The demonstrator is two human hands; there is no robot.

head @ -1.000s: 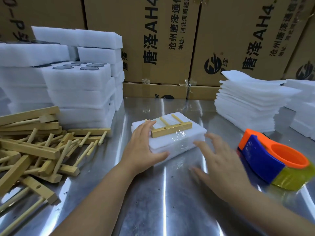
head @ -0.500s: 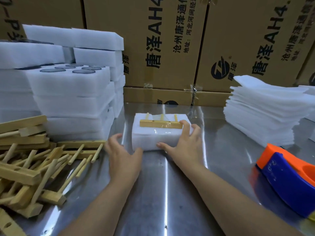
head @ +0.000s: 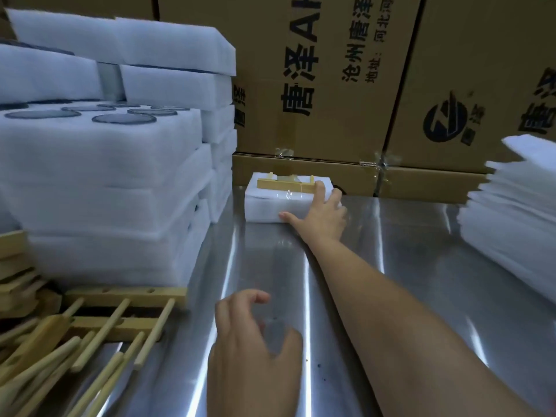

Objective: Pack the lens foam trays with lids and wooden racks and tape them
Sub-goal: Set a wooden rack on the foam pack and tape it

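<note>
A taped white foam pack [head: 264, 207] with a wooden rack [head: 285, 185] on its top sits at the far side of the steel table, close to the cardboard boxes. My right hand [head: 322, 212] is stretched out to it, fingers laid over its right end and thumb along its front face. My left hand [head: 252, 335] hovers low over the table near me, fingers loosely curled, holding nothing.
Stacks of foam trays [head: 102, 182], the top one showing dark lenses [head: 123, 118], fill the left. Loose wooden racks [head: 99, 329] lie at the near left. Thin foam lids [head: 511, 224] are piled at the right. Cardboard boxes [head: 331, 85] wall the back. The steel table [head: 391, 266] spans the middle.
My right hand has pushed the taped pack away to the back of the table. My left hand has let go and drawn back toward me. The tape dispenser has left the view.
</note>
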